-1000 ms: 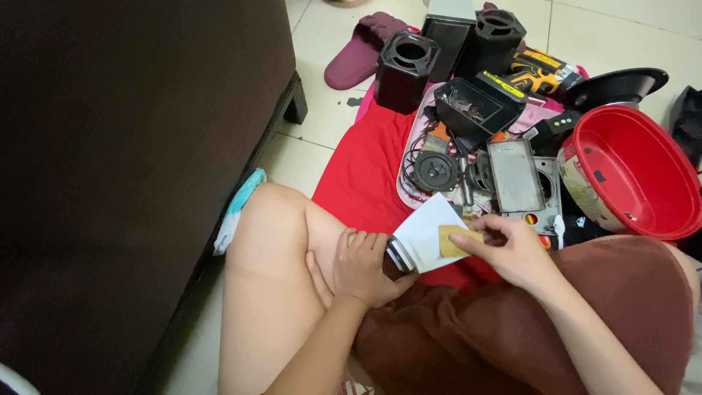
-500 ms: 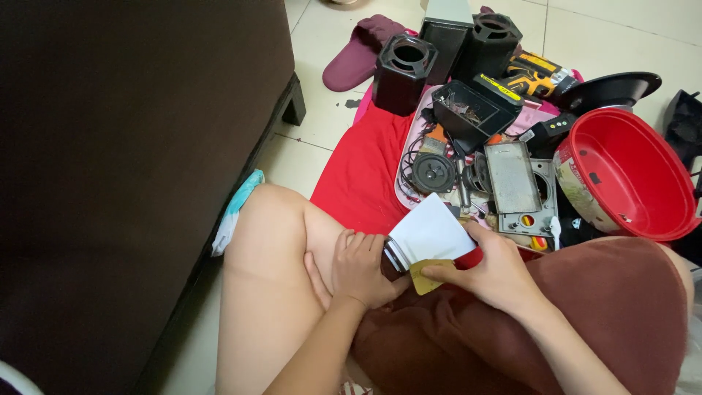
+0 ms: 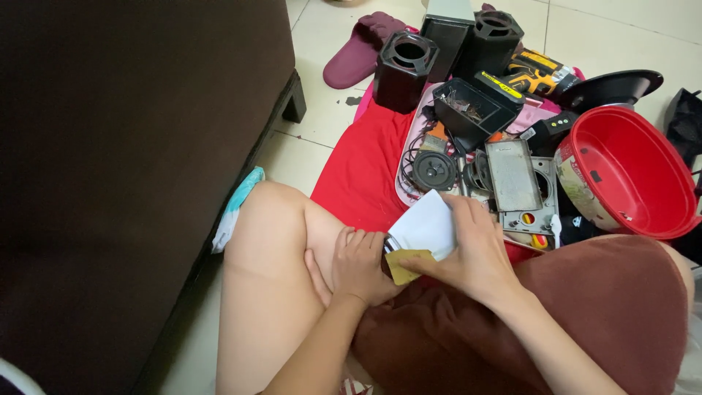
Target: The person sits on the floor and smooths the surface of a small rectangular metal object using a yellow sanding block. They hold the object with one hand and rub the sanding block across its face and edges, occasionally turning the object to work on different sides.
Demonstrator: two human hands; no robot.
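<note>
both hands (image 3: 358, 267) (image 3: 475, 252) grip white paper (image 3: 428, 227), perhaps a yellow card (image 3: 402, 265); clutter crowds right.

From my feed, the small dark object (image 3: 387, 247) in the left hand (image 3: 360, 265) was almost wholly covered by the fingers and by the white paper (image 3: 428, 225), so I could not tell what it was. The right hand (image 3: 475, 256) hid the paper's far edge and part of the yellowish pad (image 3: 404, 265). The grey box (image 3: 447, 9) was cut off by the top edge, the black bag (image 3: 686, 121) by the right edge. The contents of the black tray (image 3: 468, 108) were too small to make out.
</note>
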